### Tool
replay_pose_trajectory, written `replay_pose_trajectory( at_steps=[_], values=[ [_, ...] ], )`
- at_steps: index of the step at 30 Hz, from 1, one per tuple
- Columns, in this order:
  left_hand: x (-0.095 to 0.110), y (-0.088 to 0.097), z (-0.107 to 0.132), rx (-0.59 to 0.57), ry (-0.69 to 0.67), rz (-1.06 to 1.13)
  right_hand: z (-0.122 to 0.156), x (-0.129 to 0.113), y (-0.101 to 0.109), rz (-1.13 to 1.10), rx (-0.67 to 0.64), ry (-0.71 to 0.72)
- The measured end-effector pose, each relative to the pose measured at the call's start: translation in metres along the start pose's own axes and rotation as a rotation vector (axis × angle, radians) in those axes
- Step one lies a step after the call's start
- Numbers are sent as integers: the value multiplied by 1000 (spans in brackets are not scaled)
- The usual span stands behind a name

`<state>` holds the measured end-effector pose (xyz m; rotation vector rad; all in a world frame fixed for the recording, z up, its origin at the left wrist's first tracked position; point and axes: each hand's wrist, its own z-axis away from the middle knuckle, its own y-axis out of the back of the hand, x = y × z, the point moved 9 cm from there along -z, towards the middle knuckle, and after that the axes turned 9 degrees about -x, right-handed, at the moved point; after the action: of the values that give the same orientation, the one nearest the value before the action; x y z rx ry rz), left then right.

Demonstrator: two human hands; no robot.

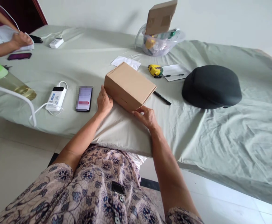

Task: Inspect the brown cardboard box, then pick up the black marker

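Note:
A brown cardboard box [130,82] sits at an angle on the cloth-covered table, between my two hands. My left hand [104,101] is against its left end, fingers curled round the lower edge. At the near right corner my right hand [146,116] grips the box, the thumb in front and the other fingers partly hidden beneath it. Just right of the box lies a black pen [162,98]. Left of my left hand is a phone [84,99] with a lit, blurred screen. Behind the box lies a white paper packet [126,62].
A black cap [213,87] is at right, near a yellow tape measure [155,70] and a white notepad [176,72]. Behind stands a clear plastic basket [158,46] holding another box [160,18]. At left are a power bank [56,99], a green-lidded bottle [12,81] and another person's hand [21,40].

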<state>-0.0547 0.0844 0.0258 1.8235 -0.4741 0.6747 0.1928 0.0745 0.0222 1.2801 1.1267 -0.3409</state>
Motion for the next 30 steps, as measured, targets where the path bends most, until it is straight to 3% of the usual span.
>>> replay_pose_trajectory(
  at_steps=[5, 8, 10, 12, 16, 18, 20, 24, 27, 30],
  values=[
    [20, -20, 7, -124, -117, 46, 0, -30, -37, 40, -201, 158],
    [33, -14, 15, -76, -198, 132, 1, -40, -42, 69, -182, 209],
    [43, -1, 21, -16, -268, 166, 2, -42, -32, 79, -78, 218],
    [53, 6, 26, -15, -333, 174, 6, -38, -10, 88, 126, 179],
    [71, 0, 33, -104, -419, 148, 28, -30, 40, 161, 624, 96],
    [76, -7, 35, -120, -449, 149, 34, -32, 49, 249, 721, 88],
    [79, -11, 38, -116, -478, 154, 34, -39, 48, 359, 716, 97],
    [86, -13, 48, -110, -524, 141, 24, -54, 27, 517, 561, 88],
    [91, -13, 54, -118, -538, 136, 17, -57, 14, 527, 470, 62],
    [94, -12, 56, -109, -545, 140, 15, -54, 14, 491, 470, 84]
  ],
)
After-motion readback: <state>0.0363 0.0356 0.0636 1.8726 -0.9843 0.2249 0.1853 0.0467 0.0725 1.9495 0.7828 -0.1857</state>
